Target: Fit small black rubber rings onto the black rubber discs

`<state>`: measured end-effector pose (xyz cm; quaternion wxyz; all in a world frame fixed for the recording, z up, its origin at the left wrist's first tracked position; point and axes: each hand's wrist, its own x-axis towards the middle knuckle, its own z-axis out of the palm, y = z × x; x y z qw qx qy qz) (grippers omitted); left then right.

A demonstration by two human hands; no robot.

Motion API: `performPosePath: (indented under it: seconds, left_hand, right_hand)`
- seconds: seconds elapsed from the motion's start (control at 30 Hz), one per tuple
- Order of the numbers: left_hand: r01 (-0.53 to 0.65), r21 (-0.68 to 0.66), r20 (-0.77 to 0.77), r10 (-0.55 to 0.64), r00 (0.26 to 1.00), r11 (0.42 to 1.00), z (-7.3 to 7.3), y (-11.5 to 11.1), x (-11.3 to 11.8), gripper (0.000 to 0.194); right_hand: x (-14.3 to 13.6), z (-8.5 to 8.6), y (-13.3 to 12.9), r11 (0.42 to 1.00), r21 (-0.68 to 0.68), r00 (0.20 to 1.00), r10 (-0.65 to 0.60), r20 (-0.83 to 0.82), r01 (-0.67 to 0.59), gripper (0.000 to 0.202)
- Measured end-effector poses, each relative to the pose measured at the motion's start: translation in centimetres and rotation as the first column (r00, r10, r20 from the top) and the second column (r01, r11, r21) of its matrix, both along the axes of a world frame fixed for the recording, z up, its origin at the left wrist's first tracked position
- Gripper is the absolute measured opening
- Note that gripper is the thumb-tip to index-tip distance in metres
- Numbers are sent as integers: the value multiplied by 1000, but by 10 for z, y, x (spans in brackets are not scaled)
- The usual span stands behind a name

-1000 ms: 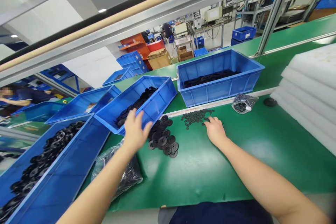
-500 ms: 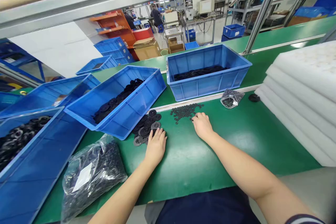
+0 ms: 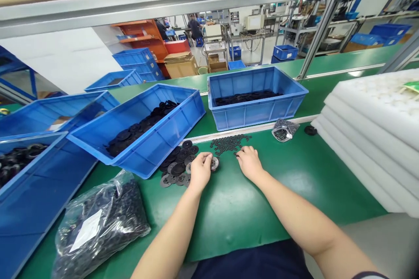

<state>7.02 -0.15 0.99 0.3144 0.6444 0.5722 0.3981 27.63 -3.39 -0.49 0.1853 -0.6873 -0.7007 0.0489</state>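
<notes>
My left hand (image 3: 201,171) is closed on a round disc (image 3: 214,164), which shows at its right side. Left of that hand lies a loose pile of dark flat discs (image 3: 178,168) on the green table. My right hand (image 3: 249,162) rests just right of a spread of small black rings (image 3: 227,144). Its fingers are bent down and pressed together at a small dark piece (image 3: 237,154), probably one of the rings.
Blue bins with black parts stand behind, one angled at the left (image 3: 176,126), one at the back (image 3: 258,111). A filled plastic bag (image 3: 108,222) lies front left. A small open bag (image 3: 284,130), a black disc (image 3: 310,130) and stacked white foam (image 3: 366,139) are at the right.
My left hand has moved right, off the disc pile, and has taken hold of a disc. My right hand stays beside the small rings. The view has shifted slightly.
</notes>
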Motion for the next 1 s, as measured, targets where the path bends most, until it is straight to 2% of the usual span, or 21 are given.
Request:
performPosePath:
  seconds: [0.07, 0.2, 0.3, 0.37, 0.43, 0.5, 0.57, 0.63, 0.7, 0.8, 0.9, 1.0]
  left_hand:
    - [29, -72, 79, -23, 997, 997, -3, -4, 14, 29]
    - [55, -4, 82, -55, 995, 998, -9, -16, 27, 19]
    - [-86, 45, 194, 76, 978, 995, -8, -20, 24, 23]
    - [-216, -28, 393, 210, 895, 976, -3, -17, 18, 22]
    - [-241, -195, 601, 310, 737, 951, 2, -14, 12, 23]
    - [-137, -372, 737, 382, 558, 918, 8, -11, 7, 28]
    - [12, -471, 811, 427, 400, 882, 14, -11, 3, 32]
    - [151, -524, 838, 475, 269, 839, 21, -14, 1, 25]
    - [293, -571, 820, 543, 178, 767, 28, -18, 0, 11]
    - [439, -598, 784, 604, 146, 671, 38, -22, -4, 28]
    - [445, -603, 783, 599, 169, 662, 40, -25, -5, 33]
    - [464, -599, 786, 588, 190, 652, 35, -26, -1, 35]
  right_hand:
    - [0, -1, -1, 1000, 13, 1000, -3, 3, 3, 17]
    - [-1, -3, -2, 999, 47, 1000, -3, -1, 3, 15]
    - [-1, -5, -3, 996, 89, 1000, 0, -30, 3, 15]
    - [-2, -7, -3, 990, 143, 998, 6, -57, 2, 14]
    - [-4, -7, -4, 977, 212, 995, 30, -91, -10, 13]
    - [-8, -4, -7, 957, 286, 985, 93, -143, -49, 13]
    - [-15, 2, -14, 925, 363, 960, 194, -202, -110, 14]
    - [-26, 12, -26, 885, 431, 918, 308, -251, -179, 15]
    - [-39, 24, -39, 840, 482, 865, 416, -281, -247, 17]
    - [-58, 36, -57, 770, 529, 781, 557, -283, -357, 22]
    - [-70, 36, -60, 719, 538, 750, 624, -221, -440, 25]
    - [-70, 29, -52, 732, 509, 775, 605, -181, -453, 22]
